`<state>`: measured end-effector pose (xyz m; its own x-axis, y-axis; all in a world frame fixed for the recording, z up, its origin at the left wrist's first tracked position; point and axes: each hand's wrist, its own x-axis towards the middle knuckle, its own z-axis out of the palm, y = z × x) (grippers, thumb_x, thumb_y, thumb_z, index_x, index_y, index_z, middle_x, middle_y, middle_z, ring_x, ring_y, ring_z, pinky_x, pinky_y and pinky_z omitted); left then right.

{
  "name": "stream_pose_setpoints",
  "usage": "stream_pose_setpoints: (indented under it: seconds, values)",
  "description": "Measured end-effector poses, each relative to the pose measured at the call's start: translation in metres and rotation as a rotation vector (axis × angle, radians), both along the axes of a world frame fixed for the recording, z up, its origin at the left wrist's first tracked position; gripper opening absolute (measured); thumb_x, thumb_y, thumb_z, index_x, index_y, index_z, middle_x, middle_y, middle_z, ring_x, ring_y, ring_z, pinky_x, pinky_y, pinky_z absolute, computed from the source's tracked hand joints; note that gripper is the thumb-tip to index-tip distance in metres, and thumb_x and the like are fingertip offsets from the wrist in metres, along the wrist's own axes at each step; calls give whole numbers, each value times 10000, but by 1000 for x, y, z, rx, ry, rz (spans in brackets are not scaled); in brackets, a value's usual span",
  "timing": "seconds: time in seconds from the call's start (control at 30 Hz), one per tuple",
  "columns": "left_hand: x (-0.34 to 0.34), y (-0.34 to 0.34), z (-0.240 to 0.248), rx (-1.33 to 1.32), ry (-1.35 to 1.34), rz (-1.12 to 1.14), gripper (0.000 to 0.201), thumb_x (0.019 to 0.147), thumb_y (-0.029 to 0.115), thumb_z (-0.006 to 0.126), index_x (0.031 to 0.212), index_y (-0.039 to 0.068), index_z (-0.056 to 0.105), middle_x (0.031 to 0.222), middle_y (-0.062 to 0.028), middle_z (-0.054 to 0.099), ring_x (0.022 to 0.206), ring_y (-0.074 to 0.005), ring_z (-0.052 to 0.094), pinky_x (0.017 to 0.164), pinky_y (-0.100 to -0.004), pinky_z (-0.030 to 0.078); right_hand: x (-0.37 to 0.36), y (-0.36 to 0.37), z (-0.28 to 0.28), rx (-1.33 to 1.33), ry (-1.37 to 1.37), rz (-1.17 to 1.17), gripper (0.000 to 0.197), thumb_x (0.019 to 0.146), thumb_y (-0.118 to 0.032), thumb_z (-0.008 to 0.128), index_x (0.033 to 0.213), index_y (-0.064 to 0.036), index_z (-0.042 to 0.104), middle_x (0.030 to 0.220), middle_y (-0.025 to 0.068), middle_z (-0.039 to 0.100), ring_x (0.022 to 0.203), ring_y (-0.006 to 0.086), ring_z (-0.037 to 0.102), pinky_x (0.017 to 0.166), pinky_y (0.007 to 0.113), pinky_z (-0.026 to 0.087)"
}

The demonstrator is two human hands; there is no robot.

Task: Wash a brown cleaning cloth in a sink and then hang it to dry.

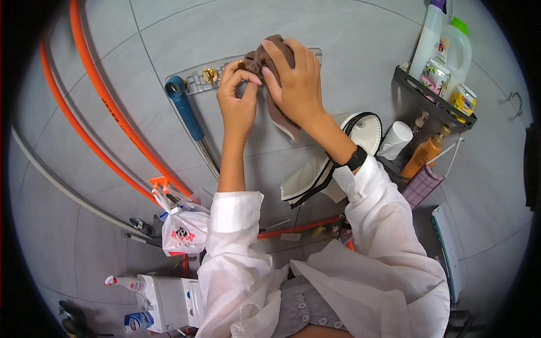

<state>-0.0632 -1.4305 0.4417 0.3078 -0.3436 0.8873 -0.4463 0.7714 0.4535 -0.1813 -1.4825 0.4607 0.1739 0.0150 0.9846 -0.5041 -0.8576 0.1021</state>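
Note:
My right hand (298, 84) is closed around a bunched brown cloth (280, 50) against a clear hook rail on the wall (198, 81). A paler end of the cloth hangs below the palm. Just left of it, my left hand (235, 101) has its fingers bent and drawn together beside the cloth's knotted edge. Its fingertips are at a gold hook partly hidden behind them, and what they pinch, if anything, is hidden. Another gold hook (210, 75) shows bare on the rail. A blue handheld shower head (185, 107) hangs at the rail's left end.
Below my right forearm hangs a cream bag with black trim (315, 174). Dark corner shelves (434, 96) at right carry bottles and cans. Orange pipes (112, 107) curve along the left. A white plastic bag (183, 231) hangs near them, above a white tank (163, 301) with bottles.

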Motion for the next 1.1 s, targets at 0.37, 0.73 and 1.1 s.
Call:
stream_pose_setpoints:
  seconds: [0.37, 0.73, 1.1]
  values:
    - [-1, 2, -3, 27, -38, 37, 74, 708, -56, 540, 700, 11, 569, 1044, -78, 532, 1014, -193, 494, 886, -286, 367, 1, -17, 16, -37, 54, 88, 433, 659, -105, 676, 1050, -20, 511, 877, 127, 516, 790, 290, 544, 696, 386, 441]
    - [6, 2, -2, 10, 53, -125, 118, 773, -50, 481, 789, 22, 573, 1008, -73, 555, 941, -163, 508, 847, -275, 390, -28, 31, 61, 359, -677, 656, 169, 883, -157, 545, 895, 12, 553, 770, 38, 565, 710, 116, 519, 648, 266, 433]
    - [0, 26, 10, -14, 372, -490, 408, 933, 232, 395, 1285, 34, 339, 1119, -133, 548, 1132, -207, 452, 1013, -322, 279, 27, 35, 17, 311, -325, 337, 468, 691, -118, 695, 1125, -149, 523, 1158, 158, 427, 923, 331, 541, 760, 394, 466]
